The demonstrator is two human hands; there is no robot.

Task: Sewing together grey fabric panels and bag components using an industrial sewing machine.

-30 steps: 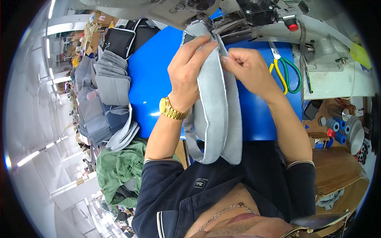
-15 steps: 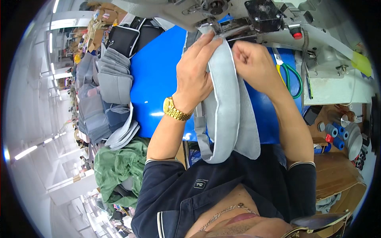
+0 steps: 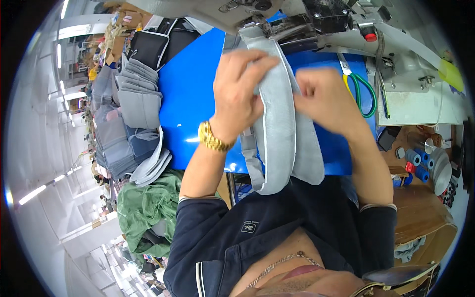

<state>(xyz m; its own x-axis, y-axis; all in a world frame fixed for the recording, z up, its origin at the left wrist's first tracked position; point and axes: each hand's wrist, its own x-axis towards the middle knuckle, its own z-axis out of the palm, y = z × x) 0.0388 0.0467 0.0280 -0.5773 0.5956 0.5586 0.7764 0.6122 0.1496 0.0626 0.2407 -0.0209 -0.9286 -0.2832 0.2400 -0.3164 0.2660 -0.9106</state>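
Observation:
A long, curved grey fabric strip [image 3: 278, 116] with pale edges hangs from beneath the sewing machine head [image 3: 297, 34] toward my lap, its layers lying side by side. My left hand [image 3: 237, 91], with a gold watch at the wrist, grips the strip from its left side, fingers bent over the upper part. On the opposite side my right hand [image 3: 324, 96] is curled closed at the strip's right edge, somewhat blurred; its fingertips are partly hidden. A narrow darker grey band [image 3: 251, 153] hangs along the strip's left side.
Green-handled scissors [image 3: 363, 94] lie right of my right hand on the blue tabletop [image 3: 190, 106]. Stacked grey fabric pieces [image 3: 141, 96] stand at the left edge, above a green cloth heap [image 3: 148, 210]. Blue thread spools [image 3: 422, 166] sit at the right.
Both hands have moved nearer to me, away from the machine head, with the left sliding down the strip. The strip's upper end now shows, and its lower loop has risen slightly.

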